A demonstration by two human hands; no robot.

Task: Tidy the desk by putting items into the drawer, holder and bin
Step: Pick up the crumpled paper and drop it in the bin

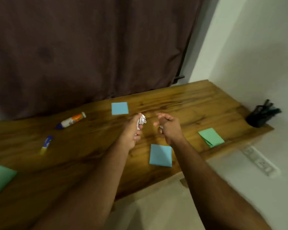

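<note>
Over the middle of the wooden desk point(198, 103), my left hand point(131, 131) grips a crumpled ball of white paper point(142, 121). My right hand point(167, 126) hovers just to its right with its fingers curled, and a small pale scrap point(161, 128) shows under its palm. A white, orange and blue glue tube point(71, 121) and a small blue glue stick point(47, 144) lie on the desk's left part. Two blue notes point(120, 108) point(160, 155) and two green notes point(211, 137) point(0, 179) lie flat on the desk. The picture is blurred by motion.
A black mesh holder point(258, 118) with dark pens stands at the desk's far right corner. A white power strip point(259, 161) lies on the floor by the white wall. A dark curtain point(90, 47) hangs behind the desk. Neither a drawer nor a bin is in view.
</note>
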